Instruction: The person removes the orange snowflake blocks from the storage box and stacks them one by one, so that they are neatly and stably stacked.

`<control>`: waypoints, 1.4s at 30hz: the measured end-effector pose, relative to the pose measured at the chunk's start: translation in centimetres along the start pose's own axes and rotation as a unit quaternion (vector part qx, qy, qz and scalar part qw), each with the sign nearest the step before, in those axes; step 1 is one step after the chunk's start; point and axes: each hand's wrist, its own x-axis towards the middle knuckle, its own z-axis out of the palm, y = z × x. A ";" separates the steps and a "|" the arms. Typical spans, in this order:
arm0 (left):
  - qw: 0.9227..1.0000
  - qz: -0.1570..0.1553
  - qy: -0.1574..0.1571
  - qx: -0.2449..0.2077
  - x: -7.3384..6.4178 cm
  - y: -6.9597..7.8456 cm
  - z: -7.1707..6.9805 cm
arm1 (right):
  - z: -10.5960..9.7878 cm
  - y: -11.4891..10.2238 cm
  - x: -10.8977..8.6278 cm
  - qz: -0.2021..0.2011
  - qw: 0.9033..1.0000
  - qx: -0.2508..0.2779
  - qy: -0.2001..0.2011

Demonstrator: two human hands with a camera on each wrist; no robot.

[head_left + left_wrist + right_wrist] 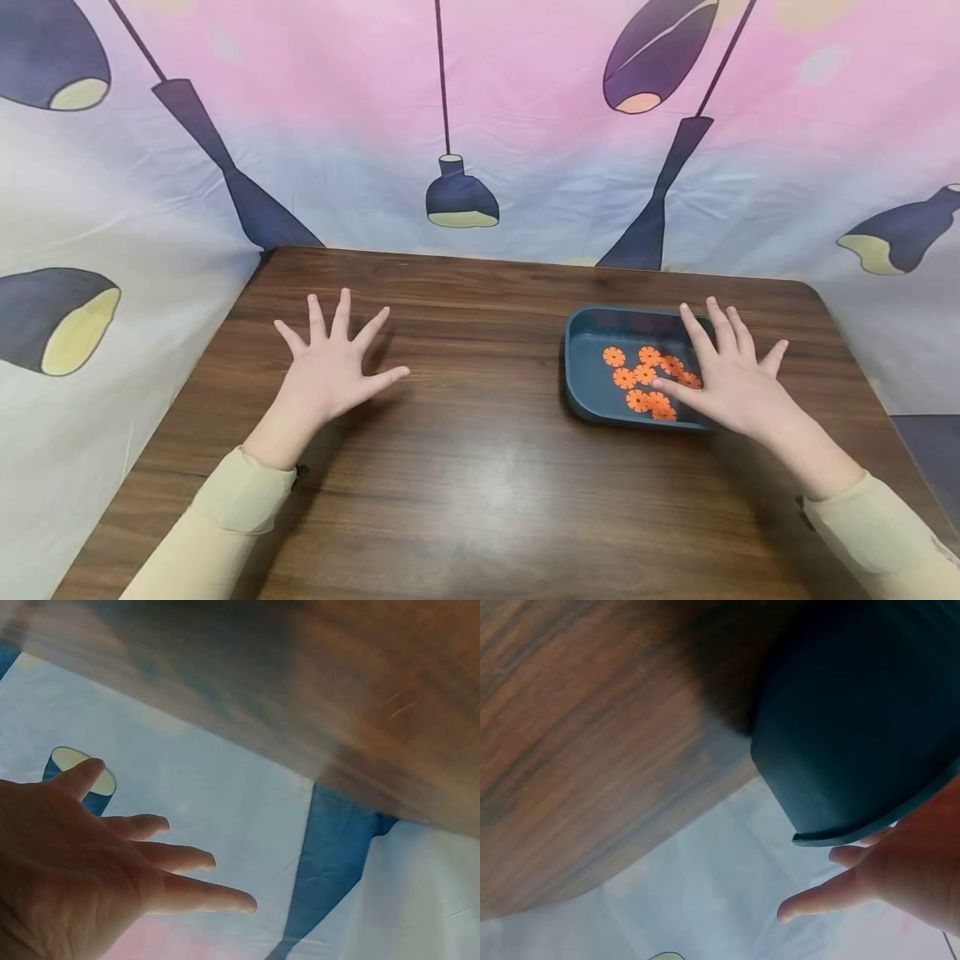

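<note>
A dark teal tray with rounded corners stands on the right half of the table. Several orange flower-shaped discs lie in it, some overlapping. My right hand is spread over the tray's right side, thumb above the discs, and hides part of the rim. In the right wrist view the tray's outer wall fills the upper right, with the right hand beside its rim. My left hand hovers over the left part of the table, fingers spread and holding nothing. The left wrist view shows the left hand with fingers extended.
The brown wood-grain table runs back to a cloth backdrop printed with dark hanging lamps. The cloth also rises along the left side. The table's far edge lies beyond both hands.
</note>
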 end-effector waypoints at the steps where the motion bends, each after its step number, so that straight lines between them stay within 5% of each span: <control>1: 1.000 0.000 -0.001 -0.001 0.0 0.0 0.0 | 0.0 0.1 0.0 0.001 1.000 -0.001 0.000; 15: 0.998 0.032 0.041 -0.024 0.3 -0.5 0.4 | -0.1 1.8 -0.3 0.008 1.000 -0.006 0.020; 23: 0.990 0.072 0.103 -0.065 1.1 -0.3 1.1 | 0.0 3.6 -1.1 -0.003 0.997 0.023 0.078; 33: 0.977 0.107 0.125 -0.135 3.0 2.7 1.5 | 0.6 6.4 -2.0 0.001 0.984 0.148 0.101; 42: 0.957 0.145 0.099 -0.229 5.1 7.1 1.6 | 1.4 8.6 -2.8 0.030 0.952 0.293 0.083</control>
